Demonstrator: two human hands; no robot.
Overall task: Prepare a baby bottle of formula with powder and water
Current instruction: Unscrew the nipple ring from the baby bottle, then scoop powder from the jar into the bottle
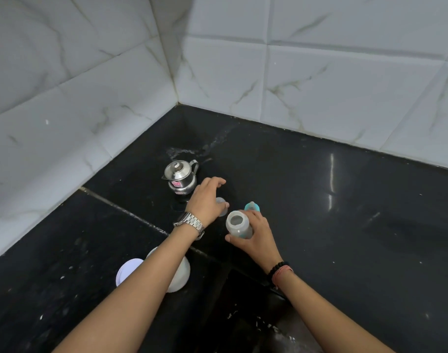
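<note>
Your forearms reach out over a glossy black stone counter (345, 225) set into a corner of white marble-look wall tiles (319, 80), with a white tub (181, 276) and its loose lid (127, 271) lying under your left arm. Your right hand (256, 238) grips the open, uncapped baby bottle (238, 224) upright on the counter, its teal nipple ring (252, 206) just behind. Your left hand (205, 200), fingers relaxed, hovers over a small clear cap (221, 206) beside the lidded steel pot (181, 177).
</note>
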